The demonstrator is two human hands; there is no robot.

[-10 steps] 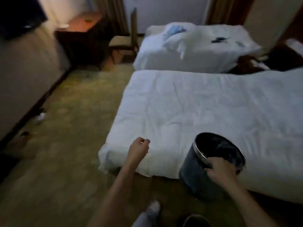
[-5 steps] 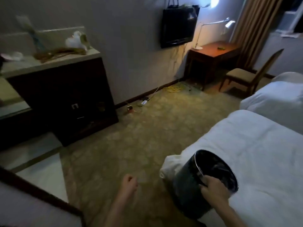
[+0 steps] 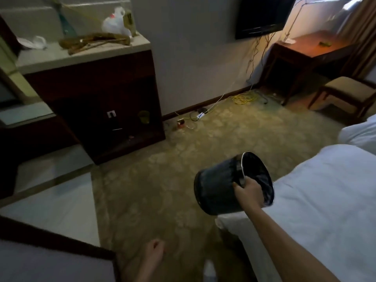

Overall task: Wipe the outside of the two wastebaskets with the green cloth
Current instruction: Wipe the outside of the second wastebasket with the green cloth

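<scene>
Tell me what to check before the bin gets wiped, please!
1. Bin held firmly: ok. The right hand grips the black wastebasket at its rim, fingers curled over the edge.
2. Outside of bin reachable: ok. It is lifted and tilted, its side wall facing the carpet.
3. Green cloth in hand: not ok. The left hand is loosely curled low in view with no cloth showing.
4. Cloth located: cannot tell. None is clearly seen in the room.
5. Second wastebasket found: cannot tell. Only one is in view.
6. Bin clear of bed: ok, it is held beside the mattress corner.
</scene>
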